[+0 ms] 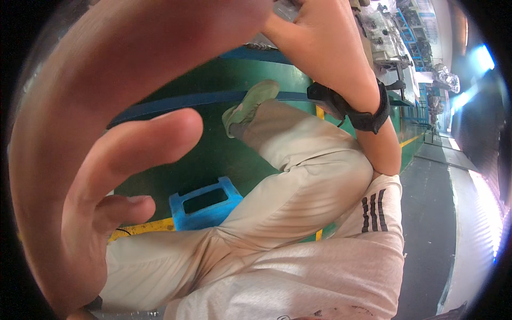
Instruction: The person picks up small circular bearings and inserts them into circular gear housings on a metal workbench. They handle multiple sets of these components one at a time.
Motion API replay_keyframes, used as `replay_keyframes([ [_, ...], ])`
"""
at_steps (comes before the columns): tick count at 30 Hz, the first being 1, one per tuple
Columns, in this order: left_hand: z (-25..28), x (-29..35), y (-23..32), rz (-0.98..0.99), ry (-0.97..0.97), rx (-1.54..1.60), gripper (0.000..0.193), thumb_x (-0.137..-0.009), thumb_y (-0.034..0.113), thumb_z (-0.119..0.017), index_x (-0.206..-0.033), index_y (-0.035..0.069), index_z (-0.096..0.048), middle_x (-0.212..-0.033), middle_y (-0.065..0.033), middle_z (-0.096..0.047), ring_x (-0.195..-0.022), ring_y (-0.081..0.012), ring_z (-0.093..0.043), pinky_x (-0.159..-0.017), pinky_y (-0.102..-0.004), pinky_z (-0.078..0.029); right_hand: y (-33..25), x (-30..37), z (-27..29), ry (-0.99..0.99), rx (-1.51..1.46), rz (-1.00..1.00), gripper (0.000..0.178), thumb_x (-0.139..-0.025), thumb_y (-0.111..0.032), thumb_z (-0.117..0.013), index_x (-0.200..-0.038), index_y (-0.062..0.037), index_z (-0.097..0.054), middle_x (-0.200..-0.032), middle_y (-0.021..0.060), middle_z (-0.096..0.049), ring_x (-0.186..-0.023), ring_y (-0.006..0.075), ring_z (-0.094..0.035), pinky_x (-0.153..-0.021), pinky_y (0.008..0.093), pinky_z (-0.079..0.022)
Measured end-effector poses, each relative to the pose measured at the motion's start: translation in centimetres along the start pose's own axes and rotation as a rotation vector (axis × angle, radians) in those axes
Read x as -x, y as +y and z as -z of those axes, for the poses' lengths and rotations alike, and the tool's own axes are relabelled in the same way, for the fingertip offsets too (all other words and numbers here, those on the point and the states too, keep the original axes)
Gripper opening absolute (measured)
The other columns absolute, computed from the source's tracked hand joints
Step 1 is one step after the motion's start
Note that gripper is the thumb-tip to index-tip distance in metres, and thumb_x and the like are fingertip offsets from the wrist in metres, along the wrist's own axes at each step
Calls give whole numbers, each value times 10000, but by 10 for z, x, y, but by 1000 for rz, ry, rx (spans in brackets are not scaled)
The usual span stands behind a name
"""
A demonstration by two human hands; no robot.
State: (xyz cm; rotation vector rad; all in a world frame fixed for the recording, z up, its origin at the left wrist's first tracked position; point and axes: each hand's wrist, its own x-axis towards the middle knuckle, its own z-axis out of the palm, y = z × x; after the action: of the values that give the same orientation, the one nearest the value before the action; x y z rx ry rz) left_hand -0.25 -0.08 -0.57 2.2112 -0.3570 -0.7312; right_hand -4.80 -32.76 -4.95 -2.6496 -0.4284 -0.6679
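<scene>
Both Hands Raised Close to the Face

From here I see the left hand (74, 160) arching big across the near left, two fingers (144, 141) bent inward with their tips apart and bare. Its upper part runs out of view, so whether it grips something there, I cannot tell. The right hand (320, 37) is lifted too, elbow bent, a black strap (368, 117) around its wrist; its fingertips are hidden, and I can't say whether they are together or apart.

Nearest the right hand, grey metal parts (381, 37) lie just to its right and farther off, blocky, some under a clear, shiny covering. A bright blue stool (208, 213) sits on the green floor (213, 154), right of the left fingertips and well below them; its frame surrounds a four-sided opening.
</scene>
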Motion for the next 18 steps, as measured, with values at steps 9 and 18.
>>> replay_keyframes([
  [9, 9, -2, -3, -127, -12, -8, 609, -1084, 587, -481, -1576, 232, -437, -1644, -37, -504, -1271, -158, -605, -901, -298, -496, -29, -4, 13, -14, -37, -49, 148, -927, -128, -737, -1011, -7, -730, -1014, 154, -683, -987, 343, -689, -890, 402, -546],
  [18, 12, -11, -3, -234, -43, 19, 456, -1108, 487, -476, -1438, 177, -535, -1621, -77, -515, -1355, -216, -575, -994, -342, -489, -26, -5, 16, -225, 48, -61, 310, -902, -191, -792, -1120, 11, -705, -1102, 191, -674, -1078, 357, -672, -961, 418, -537],
])
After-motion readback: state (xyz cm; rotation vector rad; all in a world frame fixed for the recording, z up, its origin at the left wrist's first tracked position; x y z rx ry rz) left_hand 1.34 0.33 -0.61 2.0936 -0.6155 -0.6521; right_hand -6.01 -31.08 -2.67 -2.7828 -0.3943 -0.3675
